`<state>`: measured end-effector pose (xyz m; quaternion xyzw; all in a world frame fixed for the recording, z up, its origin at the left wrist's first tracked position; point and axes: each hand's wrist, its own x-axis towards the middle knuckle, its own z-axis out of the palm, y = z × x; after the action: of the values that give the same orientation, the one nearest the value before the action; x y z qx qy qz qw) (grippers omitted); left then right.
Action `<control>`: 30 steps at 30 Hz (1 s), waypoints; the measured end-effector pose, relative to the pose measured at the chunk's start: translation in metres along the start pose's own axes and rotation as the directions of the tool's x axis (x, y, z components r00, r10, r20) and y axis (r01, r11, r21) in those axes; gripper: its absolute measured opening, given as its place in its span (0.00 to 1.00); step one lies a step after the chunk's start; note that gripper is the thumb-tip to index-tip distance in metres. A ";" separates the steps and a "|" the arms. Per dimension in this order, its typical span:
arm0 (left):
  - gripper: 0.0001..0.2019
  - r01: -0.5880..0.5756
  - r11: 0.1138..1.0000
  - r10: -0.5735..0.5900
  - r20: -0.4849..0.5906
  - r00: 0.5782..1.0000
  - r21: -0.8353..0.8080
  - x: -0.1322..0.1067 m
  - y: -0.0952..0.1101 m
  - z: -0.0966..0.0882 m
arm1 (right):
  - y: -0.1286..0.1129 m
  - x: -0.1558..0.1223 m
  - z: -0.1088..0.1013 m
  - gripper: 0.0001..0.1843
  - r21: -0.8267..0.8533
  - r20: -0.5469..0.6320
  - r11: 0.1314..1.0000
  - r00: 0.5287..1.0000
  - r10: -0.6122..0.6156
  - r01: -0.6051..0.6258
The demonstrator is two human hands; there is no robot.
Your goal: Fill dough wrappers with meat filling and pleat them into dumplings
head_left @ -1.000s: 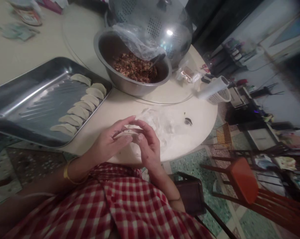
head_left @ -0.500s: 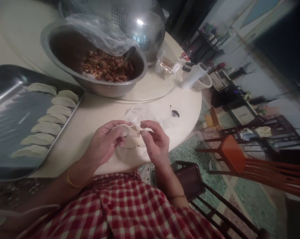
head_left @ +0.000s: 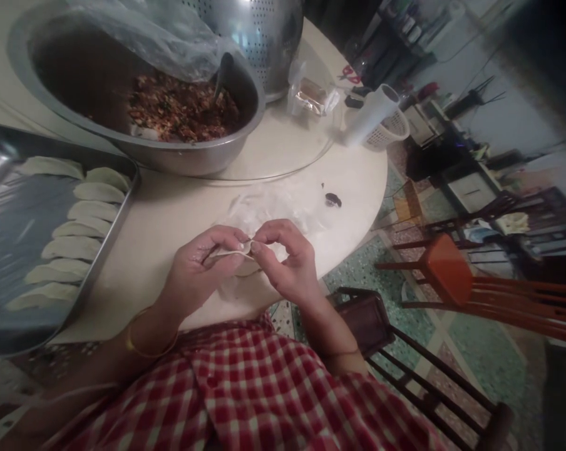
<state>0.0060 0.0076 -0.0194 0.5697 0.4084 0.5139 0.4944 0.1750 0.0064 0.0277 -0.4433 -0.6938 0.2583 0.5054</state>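
Note:
Both of my hands meet over the near edge of the round table. My left hand cups a pale dumpling, fingers curled round it. My right hand pinches the dumpling's edge between thumb and forefinger. Under my hands lies a crumpled sheet of clear plastic with pale wrappers on it. A steel tray at the left holds several folded dumplings in a row. A big steel bowl of brown minced filling stands behind, a spoon handle sticking out.
A steel colander stands behind the bowl. A small packet, a white roll and a white basket sit at the table's far right. A small dark object lies near them. Dark and orange stools stand on the floor to the right.
My view has swung left and closer to the bowl and tray. My fingers have drawn together on the dumpling, the right hand now pinching its edge tighter.

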 end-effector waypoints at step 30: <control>0.06 -0.016 0.988 0.032 -0.105 0.994 0.156 -0.004 0.006 -0.003 | -0.002 -0.011 -0.012 0.05 -0.199 0.042 0.973 0.993 -0.107 0.113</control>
<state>0.0021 0.0028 -0.0148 0.5830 0.4660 0.5164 0.4200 0.1862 -0.0050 0.0281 -0.4489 -0.7475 0.1652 0.4609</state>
